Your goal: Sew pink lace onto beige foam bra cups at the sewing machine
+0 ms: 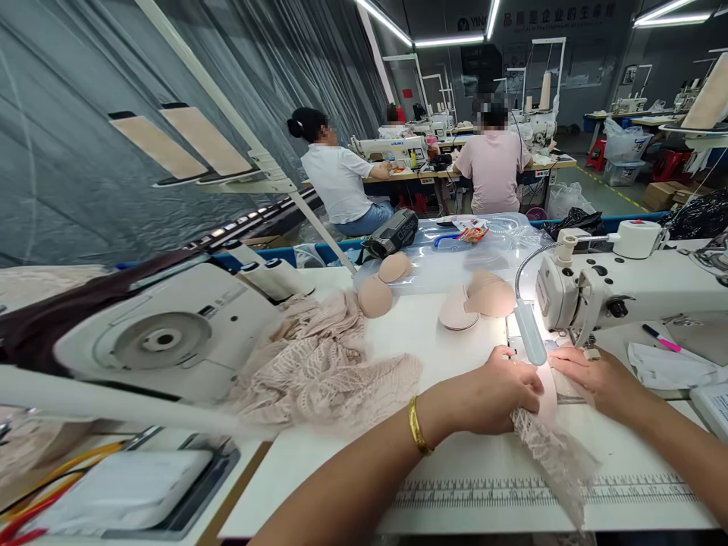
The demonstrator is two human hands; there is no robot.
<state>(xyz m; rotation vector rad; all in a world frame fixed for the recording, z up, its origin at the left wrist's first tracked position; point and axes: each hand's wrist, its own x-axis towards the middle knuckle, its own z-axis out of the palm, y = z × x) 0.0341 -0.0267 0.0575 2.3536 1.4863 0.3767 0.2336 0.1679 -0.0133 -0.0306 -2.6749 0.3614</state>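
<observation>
At the sewing machine (591,288), my left hand (506,390) has its fingers curled around a beige lace piece (551,447). The lace hangs from this hand toward the table's front edge. A smooth beige panel (547,394) lies between both hands, below the lit lamp head (530,334). My right hand (603,379) rests with extended fingers on the fabric close to the needle area; its thumb is not clearly visible. The lamp partly covers the needle area. Round beige bra cups (458,309) lie left of the machine, stacked and overlapping.
A heap of beige lace (335,364) lies on the left of the table. More cups (375,296) sit behind it. A ruler strip (455,493) runs along the front. A pink-and-black pen (663,339) is at right. Two co-workers sit ahead at other machines.
</observation>
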